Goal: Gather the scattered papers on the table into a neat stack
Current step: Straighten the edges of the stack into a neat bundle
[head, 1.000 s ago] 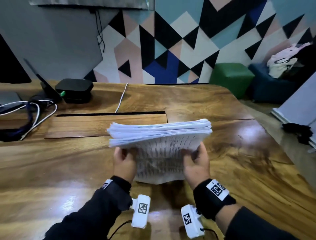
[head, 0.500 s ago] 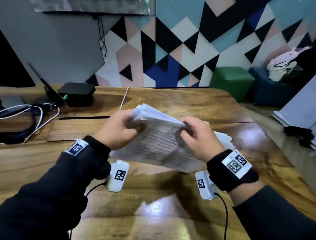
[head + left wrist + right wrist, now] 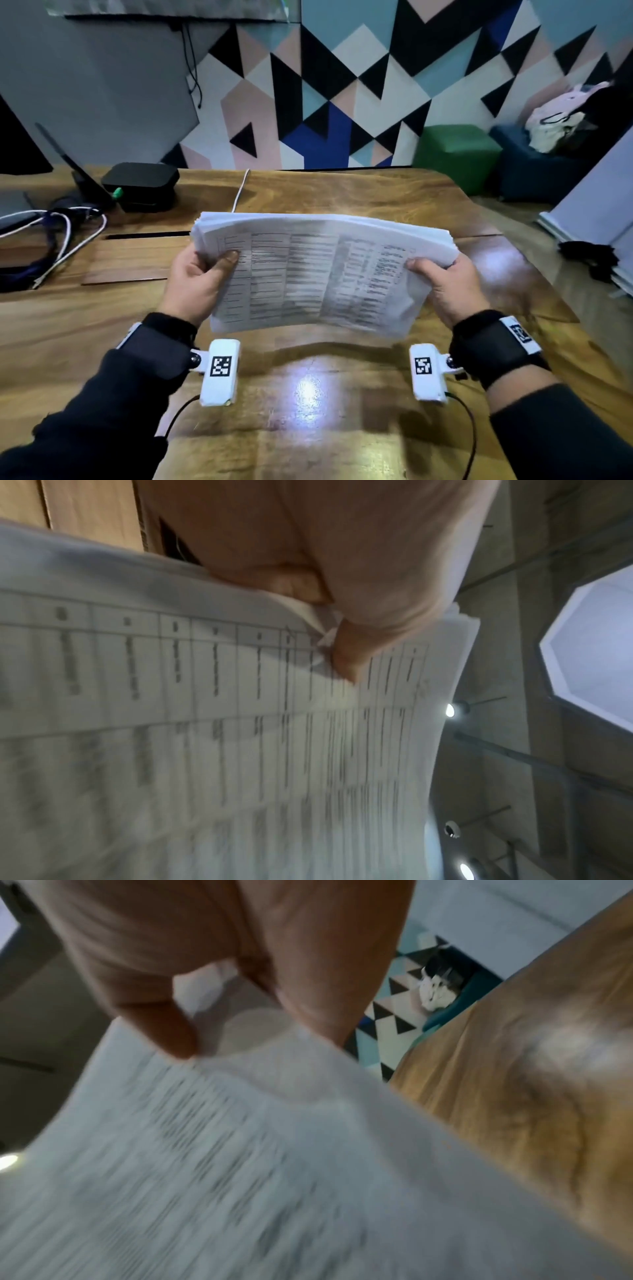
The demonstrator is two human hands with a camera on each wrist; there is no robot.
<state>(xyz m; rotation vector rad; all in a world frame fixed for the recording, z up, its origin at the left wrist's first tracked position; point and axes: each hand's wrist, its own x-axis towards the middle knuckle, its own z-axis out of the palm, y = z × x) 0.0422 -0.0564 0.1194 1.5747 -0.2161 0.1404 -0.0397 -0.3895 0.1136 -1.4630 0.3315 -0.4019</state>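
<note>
Spanning most of the head view, the wooden table is seen bare under the hands, and no loose sheet is visible on it; so the gathering is judged done and the squaring and setting-down still owed. The stack of printed papers is held clear above the table, tilted toward the person, its printed face with rows of a table up; it is clamped at its left end by the left hand and at its right end by the right hand, the hands well apart, each thumb laid on top and the fingers hidden beneath. The far edges are seen stepped and fanned, and the near edge droops between the grips; a slackened pinch would be likely to let the middle sheets slide out toward the person. Near the left thumb a corner of the top sheet is seen folded in the left wrist view; it could be creased into the pile if pressed flat. At far left the white cables and the black box lie well apart from the stack; snagging is judged unlikely.
</note>
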